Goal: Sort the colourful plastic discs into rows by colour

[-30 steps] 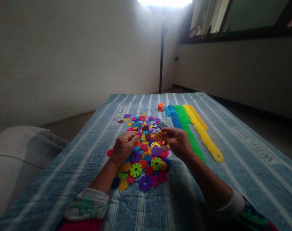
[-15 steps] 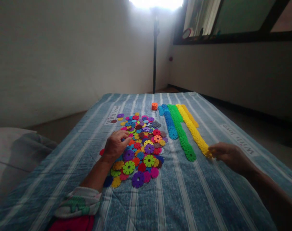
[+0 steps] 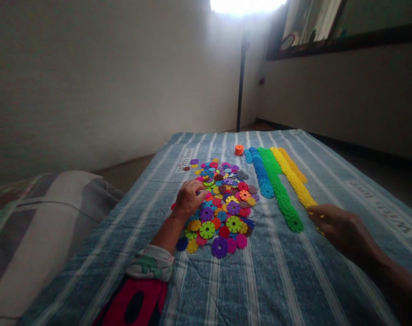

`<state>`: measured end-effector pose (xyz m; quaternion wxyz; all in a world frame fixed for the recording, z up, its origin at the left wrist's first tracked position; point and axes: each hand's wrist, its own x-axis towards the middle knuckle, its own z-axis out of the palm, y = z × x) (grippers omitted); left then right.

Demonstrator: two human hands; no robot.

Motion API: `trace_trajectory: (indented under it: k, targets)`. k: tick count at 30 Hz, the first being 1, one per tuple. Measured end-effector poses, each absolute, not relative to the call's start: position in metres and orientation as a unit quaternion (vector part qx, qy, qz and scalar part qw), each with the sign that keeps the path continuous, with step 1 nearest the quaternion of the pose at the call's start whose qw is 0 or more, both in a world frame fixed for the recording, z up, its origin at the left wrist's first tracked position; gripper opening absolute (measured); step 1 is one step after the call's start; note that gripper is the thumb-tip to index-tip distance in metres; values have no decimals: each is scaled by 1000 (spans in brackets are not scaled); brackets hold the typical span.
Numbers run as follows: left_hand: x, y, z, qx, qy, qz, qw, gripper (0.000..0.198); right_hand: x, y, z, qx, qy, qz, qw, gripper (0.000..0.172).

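A mixed pile of notched plastic discs point(image 3: 233, 224) in many colours lies on the striped cloth. My left hand point(image 3: 189, 199) rests on the pile's left edge, fingers curled inward; what they hold, if anything, is hidden. To the right, overlapping discs form a blue row point(image 3: 262, 176), a long green row point(image 3: 282, 194), a long yellow row point(image 3: 296, 181) and a shorter orange-yellow row point(image 3: 292, 165). My right hand point(image 3: 345, 231) is closed at the near end of the yellow row, yellow disc edges showing at its fingers. An orange disc stack point(image 3: 239, 150) stands behind the pile.
A blue striped cloth point(image 3: 270, 290) covers the table. Grey and white bedding point(image 3: 50, 226) lies at the left. Beyond the far edge stands a lamp pole point(image 3: 241, 86) with a bright light, near a window point(image 3: 308, 22).
The view has turned left, so the table and discs appear farther right. My right hand has shifted slightly nearer along the yellow row's end. The left hand remains at the pile.
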<state>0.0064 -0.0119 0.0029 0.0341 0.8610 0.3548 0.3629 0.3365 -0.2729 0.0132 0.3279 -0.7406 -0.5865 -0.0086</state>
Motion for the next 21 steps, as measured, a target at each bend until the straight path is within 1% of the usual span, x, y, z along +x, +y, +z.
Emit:
trace_trajectory:
  k: [7, 10, 15, 19, 21]
  targets:
    - [9, -16, 2, 872, 326, 365, 23, 6, 244, -214, 30, -636, -712, 41, 294, 22]
    - [10, -21, 5, 879, 314, 358, 27, 6, 221, -189, 24, -601, -746, 12, 286, 19]
    - [12, -27, 8, 888, 304, 342, 45, 5, 209, -169, -3, -580, -765, -38, 278, 11]
    - [16, -34, 10, 896, 287, 330, 78, 1, 212, -170, -16, -568, -772, -37, 283, 15]
    - [18, -39, 12, 905, 273, 313, 95, 2, 214, -172, -16, -566, -771, -34, 291, 19]
